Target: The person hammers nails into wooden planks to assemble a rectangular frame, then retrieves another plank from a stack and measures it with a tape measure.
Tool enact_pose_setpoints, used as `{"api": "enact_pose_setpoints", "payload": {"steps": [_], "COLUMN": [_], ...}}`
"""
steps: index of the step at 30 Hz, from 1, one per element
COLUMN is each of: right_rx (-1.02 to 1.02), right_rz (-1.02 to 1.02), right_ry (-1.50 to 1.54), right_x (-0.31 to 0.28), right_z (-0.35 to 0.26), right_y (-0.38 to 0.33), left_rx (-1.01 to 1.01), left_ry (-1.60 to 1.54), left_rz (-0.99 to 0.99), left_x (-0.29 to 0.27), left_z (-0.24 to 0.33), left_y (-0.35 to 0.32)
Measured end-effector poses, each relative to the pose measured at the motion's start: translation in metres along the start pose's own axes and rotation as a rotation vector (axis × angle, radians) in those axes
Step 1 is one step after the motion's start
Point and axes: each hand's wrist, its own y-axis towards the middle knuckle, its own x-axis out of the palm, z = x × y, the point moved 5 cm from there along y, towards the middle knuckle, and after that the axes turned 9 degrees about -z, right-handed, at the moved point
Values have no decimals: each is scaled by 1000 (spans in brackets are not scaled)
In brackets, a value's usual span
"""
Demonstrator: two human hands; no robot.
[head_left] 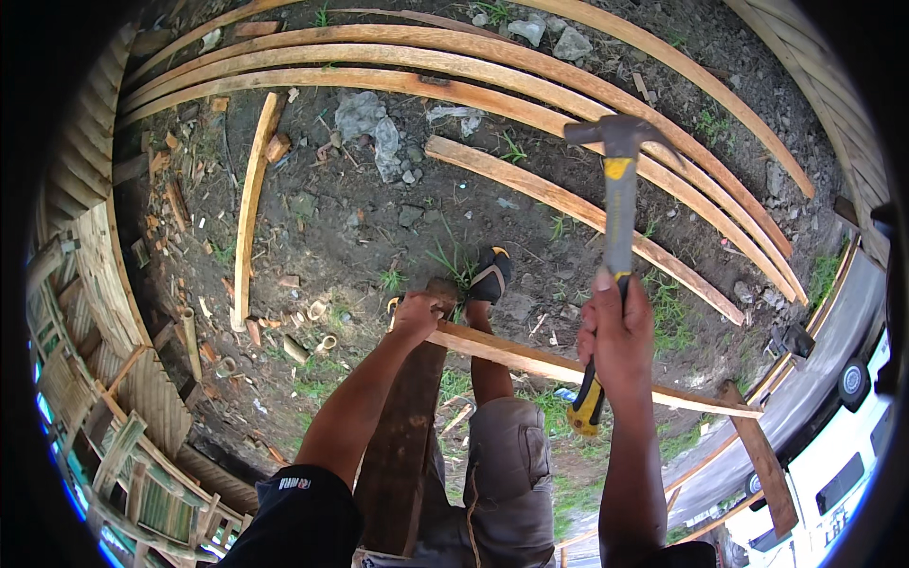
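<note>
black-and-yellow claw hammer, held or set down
Held: the right hand grips the black-and-yellow claw hammer by its handle.

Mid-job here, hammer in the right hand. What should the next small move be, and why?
I'd probably ease the left hand clear before any swing: it sits at the end of the light plank, by the dark beam, while the right hand holds the hammer up.
</note>
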Motion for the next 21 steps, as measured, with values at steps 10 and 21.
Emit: {"api": "enact_pose_setpoints", "payload": {"steps": [10,21], "right_rx": [418,63], "right_rz": [-374,128], "right_ry": [-333,-599], "right_x": [90,103], "right_z": [102,19], "right_y": [-26,-19], "left_rx": [-340,-435], "left_ry": [198,59], "left_rz": [-160,-130], "left_x": [-46,-30], "left_z": [-42,-61], "left_y": [-36,-47]}}
